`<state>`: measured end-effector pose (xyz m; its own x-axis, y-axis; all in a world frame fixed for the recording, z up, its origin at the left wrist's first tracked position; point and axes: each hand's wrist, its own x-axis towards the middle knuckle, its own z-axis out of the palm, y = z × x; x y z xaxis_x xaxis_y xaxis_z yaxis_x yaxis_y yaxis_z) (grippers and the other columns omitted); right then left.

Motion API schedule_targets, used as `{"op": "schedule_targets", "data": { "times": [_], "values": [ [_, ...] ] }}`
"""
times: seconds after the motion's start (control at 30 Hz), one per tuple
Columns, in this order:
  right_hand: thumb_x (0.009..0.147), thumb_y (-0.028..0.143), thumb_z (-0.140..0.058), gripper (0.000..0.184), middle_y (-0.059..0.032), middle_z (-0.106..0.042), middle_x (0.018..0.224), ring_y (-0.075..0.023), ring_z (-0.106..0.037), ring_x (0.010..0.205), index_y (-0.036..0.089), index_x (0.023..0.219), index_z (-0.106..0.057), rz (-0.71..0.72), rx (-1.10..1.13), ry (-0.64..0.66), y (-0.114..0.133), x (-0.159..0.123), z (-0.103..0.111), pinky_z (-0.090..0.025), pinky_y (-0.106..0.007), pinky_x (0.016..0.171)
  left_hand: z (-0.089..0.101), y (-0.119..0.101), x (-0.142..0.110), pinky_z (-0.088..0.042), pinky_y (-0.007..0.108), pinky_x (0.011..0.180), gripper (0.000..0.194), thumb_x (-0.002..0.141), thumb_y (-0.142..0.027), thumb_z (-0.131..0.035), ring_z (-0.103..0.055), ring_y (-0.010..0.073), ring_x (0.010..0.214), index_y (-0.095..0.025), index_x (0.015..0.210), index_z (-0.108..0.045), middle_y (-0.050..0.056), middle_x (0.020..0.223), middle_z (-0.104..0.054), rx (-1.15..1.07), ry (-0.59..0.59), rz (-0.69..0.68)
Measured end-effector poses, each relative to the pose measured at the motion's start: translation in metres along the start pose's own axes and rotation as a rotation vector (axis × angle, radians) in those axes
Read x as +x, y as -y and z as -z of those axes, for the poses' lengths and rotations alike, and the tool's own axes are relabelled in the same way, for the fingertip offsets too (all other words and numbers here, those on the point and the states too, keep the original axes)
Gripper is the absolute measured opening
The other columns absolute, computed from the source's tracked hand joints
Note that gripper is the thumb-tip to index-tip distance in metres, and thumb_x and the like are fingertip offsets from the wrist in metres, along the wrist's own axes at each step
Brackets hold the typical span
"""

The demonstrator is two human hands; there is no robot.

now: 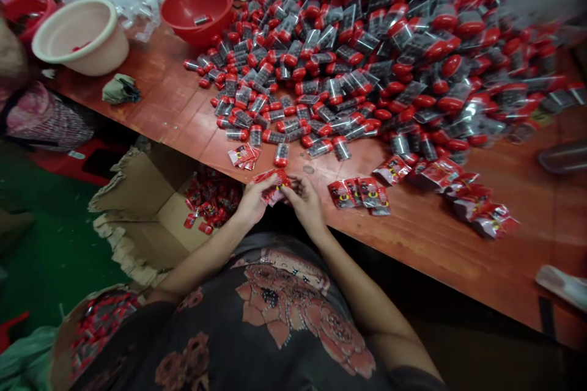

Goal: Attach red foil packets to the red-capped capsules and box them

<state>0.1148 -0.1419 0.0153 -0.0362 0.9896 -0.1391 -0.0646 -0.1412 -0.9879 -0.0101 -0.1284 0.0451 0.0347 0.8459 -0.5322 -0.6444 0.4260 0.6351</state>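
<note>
Red printed packaging (pixel 277 179) is being gripped at the near edge of the tabletop (pixel 426 220) by the closed fingers of the left hand (pixel 254 200) and right hand (pixel 306 201). A heap of red-capped containers (pixel 334 82) is being supported beyond, and red items (pixel 211 198) are being held in a cardboard box (pixel 137 211).
</note>
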Motion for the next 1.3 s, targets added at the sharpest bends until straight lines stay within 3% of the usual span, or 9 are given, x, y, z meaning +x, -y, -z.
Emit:
{"op": "schedule_targets", "data": {
  "times": [0.1, 0.3, 0.47, 0.67, 0.8, 0.9, 1.03, 1.13, 1.3],
  "values": [
    [0.08, 0.034, -0.064, 0.032, -0.0003, -0.063, 0.087, -0.0135, -0.061, 0.072, 0.023, 0.109, -0.055, -0.019, 0.064, -0.027, -0.002, 0.011, -0.006, -0.053, -0.026, 0.061, 0.006, -0.004, -0.003, -0.051, 0.03, 0.087, 0.022, 0.067, -0.016, -0.074, -0.069, 0.0168, 0.085, -0.014, 0.089, -0.072, 0.005, 0.092, -0.074, -0.095, 0.066, 0.011],
    [0.08, 0.035, -0.062, 0.029, 0.0007, -0.063, 0.083, -0.0131, -0.061, 0.069, 0.023, 0.107, -0.058, -0.023, -0.01, 0.02, 0.0, 0.025, -0.01, -0.053, -0.025, 0.059, 0.018, -0.003, -0.003, -0.048, 0.032, 0.093, 0.028, 0.066, -0.018, -0.072, -0.068, 0.0201, 0.094, -0.015, 0.094, -0.071, 0.006, 0.097, -0.074, -0.101, 0.092, -0.042],
    [0.072, 0.037, -0.069, 0.038, 0.005, -0.06, 0.072, -0.0102, -0.056, 0.056, 0.021, 0.103, -0.055, -0.097, 0.054, -0.024, 0.006, 0.039, -0.013, -0.05, -0.023, 0.052, 0.016, 0.001, -0.011, -0.041, 0.036, 0.104, 0.055, 0.058, -0.017, -0.077, -0.06, 0.0236, 0.116, -0.022, 0.111, -0.064, 0.005, 0.115, -0.069, -0.124, 0.174, -0.123],
    [0.075, 0.042, -0.066, 0.03, 0.0031, -0.063, 0.074, -0.0118, -0.056, 0.06, 0.021, 0.095, -0.058, -0.082, -0.032, 0.062, 0.003, 0.041, -0.015, -0.048, -0.024, 0.054, 0.014, 0.007, 0.01, -0.049, 0.03, 0.089, 0.031, 0.066, -0.022, -0.079, -0.067, 0.0149, 0.087, -0.017, 0.095, -0.068, 0.003, 0.094, -0.072, -0.151, -0.002, -0.173],
    [0.082, 0.04, -0.06, 0.02, 0.0015, -0.065, 0.074, -0.0145, -0.058, 0.064, 0.021, 0.086, -0.063, 0.017, -0.32, 0.152, 0.006, 0.04, -0.012, -0.044, -0.026, 0.059, 0.021, -0.001, 0.025, -0.051, 0.028, 0.076, 0.026, 0.057, -0.016, -0.083, -0.065, 0.0119, 0.067, -0.013, 0.079, -0.068, 0.001, 0.074, -0.07, -0.076, -0.075, -0.081],
    [0.088, 0.039, -0.053, 0.023, -0.0005, -0.067, 0.074, -0.0173, -0.06, 0.068, 0.021, 0.082, -0.066, 0.132, -0.535, 0.167, 0.01, 0.05, -0.006, -0.046, -0.029, 0.066, 0.025, -0.006, 0.029, -0.052, 0.028, 0.076, 0.027, 0.056, -0.016, -0.084, -0.066, 0.013, 0.067, -0.012, 0.078, -0.069, 0.002, 0.074, -0.071, -0.03, -0.084, -0.072],
    [0.095, 0.026, -0.041, 0.03, -0.0069, -0.067, 0.111, -0.0232, -0.059, 0.1, 0.025, 0.109, -0.068, 0.379, -0.82, 0.13, 0.008, 0.08, 0.007, -0.046, -0.037, 0.088, 0.027, -0.013, 0.031, -0.053, 0.031, 0.078, 0.031, 0.053, -0.015, -0.085, -0.068, 0.0149, 0.07, -0.013, 0.08, -0.069, 0.003, 0.077, -0.073, -0.019, -0.141, -0.125],
    [0.092, 0.016, -0.045, 0.037, -0.0054, -0.054, 0.137, -0.0259, -0.046, 0.121, 0.029, 0.122, -0.063, 0.482, -0.962, 0.252, 0.001, 0.099, 0.017, -0.038, -0.043, 0.103, 0.025, -0.02, 0.032, -0.054, 0.031, 0.079, 0.035, 0.05, -0.011, -0.085, -0.068, 0.0146, 0.069, -0.013, 0.08, -0.069, 0.002, 0.078, -0.073, -0.03, -0.167, -0.142],
    [0.092, 0.021, -0.051, 0.032, -0.0082, -0.062, 0.128, -0.028, -0.048, 0.118, 0.026, 0.12, -0.064, 0.498, -0.995, 0.349, -0.003, 0.089, 0.031, -0.037, -0.047, 0.105, 0.023, -0.028, 0.031, -0.056, 0.03, 0.074, 0.022, 0.058, -0.009, -0.079, -0.067, 0.0142, 0.066, -0.013, 0.076, -0.067, 0.001, 0.073, -0.071, -0.067, -0.158, -0.062]
  ]
}}
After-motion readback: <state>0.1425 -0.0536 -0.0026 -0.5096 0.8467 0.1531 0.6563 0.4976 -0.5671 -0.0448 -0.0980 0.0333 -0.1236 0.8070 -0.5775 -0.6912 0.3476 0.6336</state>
